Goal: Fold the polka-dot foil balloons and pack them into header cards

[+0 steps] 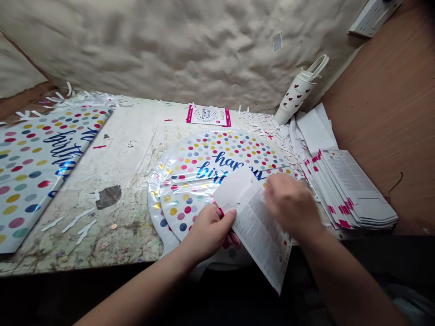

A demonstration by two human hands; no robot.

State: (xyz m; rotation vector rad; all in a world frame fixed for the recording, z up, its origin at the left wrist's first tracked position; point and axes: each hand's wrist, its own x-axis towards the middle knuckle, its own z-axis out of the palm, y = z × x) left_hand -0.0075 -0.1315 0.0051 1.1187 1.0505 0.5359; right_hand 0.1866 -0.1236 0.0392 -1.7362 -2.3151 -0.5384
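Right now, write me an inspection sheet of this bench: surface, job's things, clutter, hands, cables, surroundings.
Surface: worn white tabletop, scratched and peeling, with a dark patch.
Job's things: folded printed sheet above round foil birthday balloons; stack of similar sheets to the right.
Clutter: white paper shreds, dotted foil birthday sheet, small card, rolled heart-print bag.
Hands: left hand grips the sheet's edge; right hand blurred over it.
Cables: thin dark strand, possibly wire.
Surroundings: bumpy cream wall, wooden board, wall socket.
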